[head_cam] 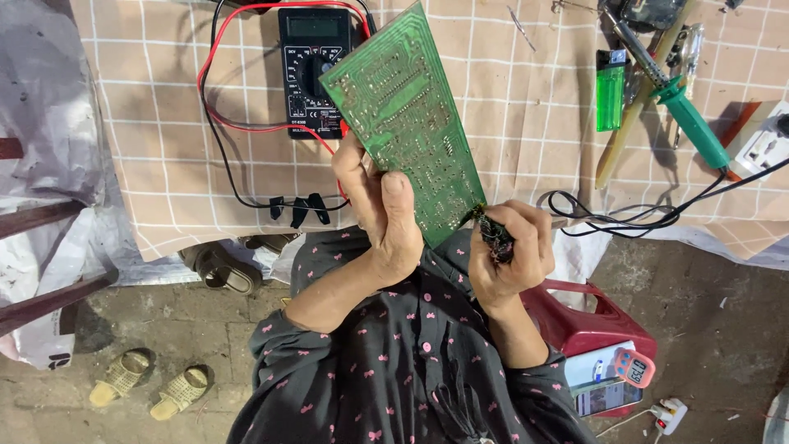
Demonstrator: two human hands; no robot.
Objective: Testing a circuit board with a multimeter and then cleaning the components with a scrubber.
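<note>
Above your lap, the long green printed circuit board (pixel 407 115) tilts toward twelve o'clock, your left hand (pixel 380 215) grasping its lower edge. Your right hand (pixel 511 247), at four o'clock, clenches a small dark brush (pixel 493 234) against its corner. Beyond, at eleven o'clock, a black multimeter (pixel 311 70) lies on the checked tablecloth (pixel 164 123).

I wear a dark charcoal shirt dotted all over with small pink bow-shaped prints, filling the lower middle of the frame. A row of small pink buttons runs down its front. My sleeves are pushed up to about the elbows, bunched into soft folds, leaving my forearms bare. My left hand (pixel 382 210) and right hand (pixel 514 255) carry no rings, watch or gloves.
</note>
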